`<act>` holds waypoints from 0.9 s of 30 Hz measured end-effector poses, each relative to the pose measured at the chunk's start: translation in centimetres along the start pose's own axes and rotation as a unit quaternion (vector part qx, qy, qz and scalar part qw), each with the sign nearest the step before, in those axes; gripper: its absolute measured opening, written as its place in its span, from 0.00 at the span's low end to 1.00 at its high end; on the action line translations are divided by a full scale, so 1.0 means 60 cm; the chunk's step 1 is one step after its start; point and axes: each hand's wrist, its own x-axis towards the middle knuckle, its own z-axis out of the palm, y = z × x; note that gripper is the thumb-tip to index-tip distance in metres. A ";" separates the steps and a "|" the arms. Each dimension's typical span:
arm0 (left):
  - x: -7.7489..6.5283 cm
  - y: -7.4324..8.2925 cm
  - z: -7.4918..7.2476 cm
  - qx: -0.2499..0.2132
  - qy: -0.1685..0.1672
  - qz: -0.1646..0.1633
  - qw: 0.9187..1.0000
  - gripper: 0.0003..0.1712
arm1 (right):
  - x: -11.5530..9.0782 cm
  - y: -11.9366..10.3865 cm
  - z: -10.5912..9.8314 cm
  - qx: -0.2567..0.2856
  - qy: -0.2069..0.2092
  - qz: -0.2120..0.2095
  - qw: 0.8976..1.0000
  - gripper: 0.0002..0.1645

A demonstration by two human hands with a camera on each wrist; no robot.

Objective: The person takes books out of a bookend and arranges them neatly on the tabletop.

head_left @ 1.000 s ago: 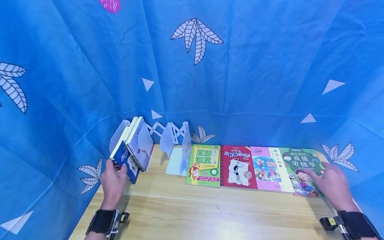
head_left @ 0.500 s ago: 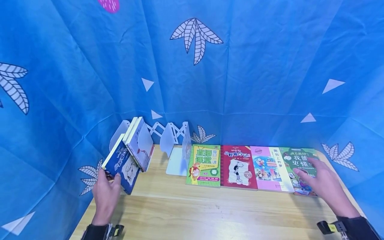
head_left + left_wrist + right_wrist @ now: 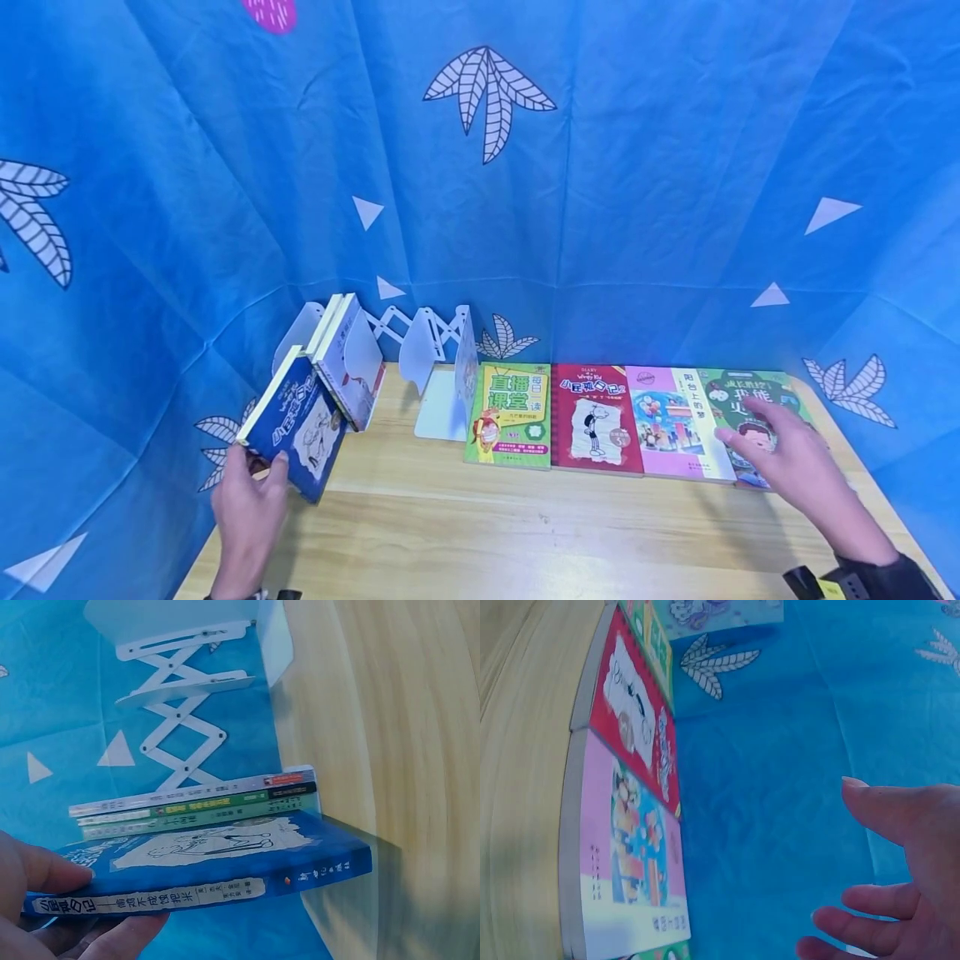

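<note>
My left hand (image 3: 249,496) pinches a blue book (image 3: 303,429) between thumb and fingers near its spine; in the left wrist view the spine (image 3: 150,900) faces the camera. The book is tilted, beside several thin books (image 3: 347,354) that lean in the white expandable bookend (image 3: 420,346). Over the green book (image 3: 738,400) at the right end of the row hovers my right hand (image 3: 798,471), thumb and fingers apart, holding nothing. In the right wrist view that hand (image 3: 922,877) is off to the side of the pink book (image 3: 634,847).
A yellow-green book (image 3: 510,417), a red book (image 3: 597,417) and a pink book (image 3: 675,421) lie flat in a row along the back of the wooden table (image 3: 510,542). Blue patterned cloth (image 3: 637,208) hangs behind and at both sides.
My left hand has drawn the blue book out of the bookend, toward me and to the left. My right hand has shifted left over the green book.
</note>
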 end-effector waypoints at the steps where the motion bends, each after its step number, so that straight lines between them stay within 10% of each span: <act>1: -0.002 0.001 -0.003 0.002 0.002 -0.002 1.000 0.22 | -0.001 -0.003 0.001 0.001 0.001 -0.002 1.000 0.49; 14: -0.040 0.027 -0.030 -0.028 0.040 0.027 0.998 0.20 | -0.021 -0.036 0.014 0.008 -0.017 -0.011 1.000 0.47; 27: -0.077 0.070 -0.015 -0.124 -0.027 0.046 0.991 0.21 | -0.039 -0.064 0.032 0.025 -0.014 -0.043 0.999 0.43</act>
